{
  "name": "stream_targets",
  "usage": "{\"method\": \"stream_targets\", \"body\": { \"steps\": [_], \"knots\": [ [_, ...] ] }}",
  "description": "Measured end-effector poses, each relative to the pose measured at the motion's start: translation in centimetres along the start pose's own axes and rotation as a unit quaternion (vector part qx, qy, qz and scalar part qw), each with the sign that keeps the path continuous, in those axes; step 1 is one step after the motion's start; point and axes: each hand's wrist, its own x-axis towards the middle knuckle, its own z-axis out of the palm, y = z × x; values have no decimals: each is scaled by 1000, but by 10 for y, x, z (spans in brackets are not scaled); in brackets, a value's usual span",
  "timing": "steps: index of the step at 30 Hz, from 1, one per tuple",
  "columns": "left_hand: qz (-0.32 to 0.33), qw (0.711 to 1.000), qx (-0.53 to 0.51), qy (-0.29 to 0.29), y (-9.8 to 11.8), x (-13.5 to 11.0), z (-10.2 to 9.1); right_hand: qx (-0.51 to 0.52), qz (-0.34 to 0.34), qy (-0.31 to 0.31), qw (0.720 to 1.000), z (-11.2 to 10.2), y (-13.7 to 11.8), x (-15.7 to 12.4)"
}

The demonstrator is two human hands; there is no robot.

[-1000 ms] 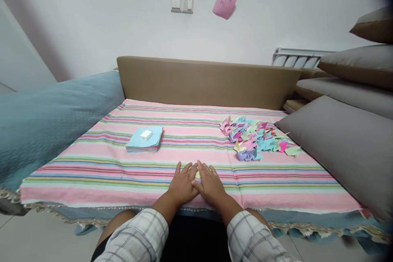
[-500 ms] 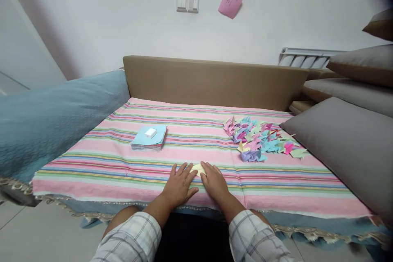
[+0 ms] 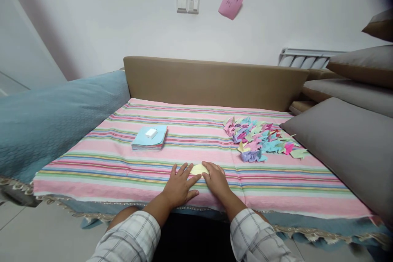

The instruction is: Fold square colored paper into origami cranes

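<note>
A small piece of folded pale yellow paper [image 3: 199,169] lies on the striped cloth between my two hands, with a dark crease or gap line along it. My left hand [image 3: 180,186] lies spread over the paper's left end, fingers apart and pressing down, thumb out to the side. Bent fingers and thumb of my right hand [image 3: 216,179] grip the right end of the paper, covering that end. Farther right is a pile of folded paper cranes [image 3: 260,137] in many colours. To the left sits a stack of square coloured paper [image 3: 149,139], light blue on top.
A small white box [image 3: 150,133] rests on the stack. The striped cloth [image 3: 196,114] covers the sofa seat, backed by a brown backrest [image 3: 215,84]. Grey cushions [image 3: 346,143] pile up at the right; a blue-covered armrest [image 3: 67,110] bounds the left.
My right hand has curled its fingers and shifted slightly at the paper's right end. The left thumb and index finger have moved a little, and more of the yellow paper shows.
</note>
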Motion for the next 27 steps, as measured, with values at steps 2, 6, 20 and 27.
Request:
{"method": "stream_targets", "body": {
  "steps": [2, 6, 20, 27],
  "knots": [
    [1, 1000, 1, 5, 0, -1, 0, 3, -3, 4, 1000, 0, 2, 1],
    [0, 1000, -5, 4, 0, -1, 0, 8, -1, 9, 1000, 0, 6, 3],
    [-7, 1000, -14, 1, 0, -1, -2, 11, 61, 61, 996, -5, 29, 2],
    [-11, 1000, -29, 4, 0, 0, 1, 41, 80, 148, 985, 0, 44, 0]
  ]
}}
